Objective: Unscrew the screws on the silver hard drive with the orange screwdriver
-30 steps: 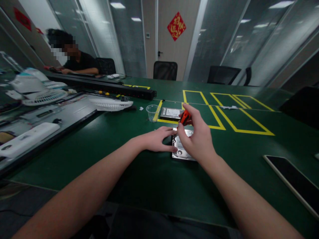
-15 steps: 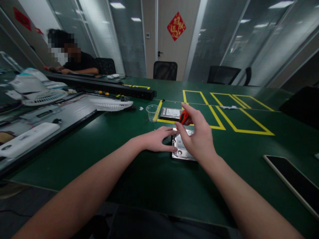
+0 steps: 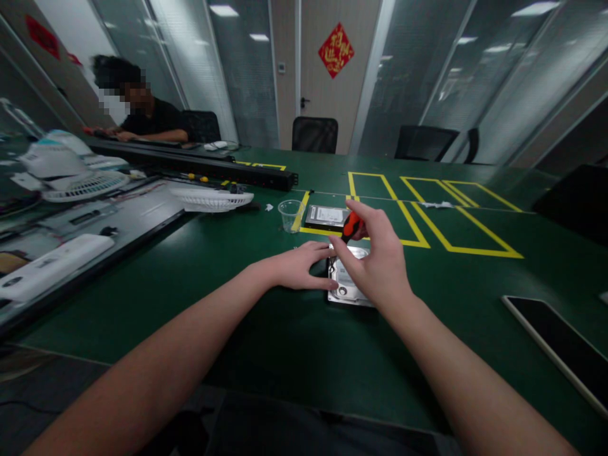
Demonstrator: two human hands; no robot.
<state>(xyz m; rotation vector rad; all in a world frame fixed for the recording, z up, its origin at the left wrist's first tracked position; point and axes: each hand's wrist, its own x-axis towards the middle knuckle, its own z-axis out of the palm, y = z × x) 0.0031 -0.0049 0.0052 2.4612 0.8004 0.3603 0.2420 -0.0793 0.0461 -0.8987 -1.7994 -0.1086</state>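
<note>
A silver hard drive lies on the green table in front of me. My left hand rests at its left edge, thumb and index finger spread apart, with the fingertips touching the drive. My right hand is closed around the red and black handle of a screwdriver. The screwdriver tilts down towards the upper left part of the drive, close to my left index finger. Its tip is hard to make out. My right hand covers the right side of the drive.
Behind the drive lies a second hard drive, inside yellow tape. A clear plastic cup stands to its left. White fan parts and a long black bar occupy the left. A phone lies right. A person sits across.
The screwdriver handle has turned slightly in my right hand, and the right thumb has shifted a little to the left. My left hand and the drive stay in place.
</note>
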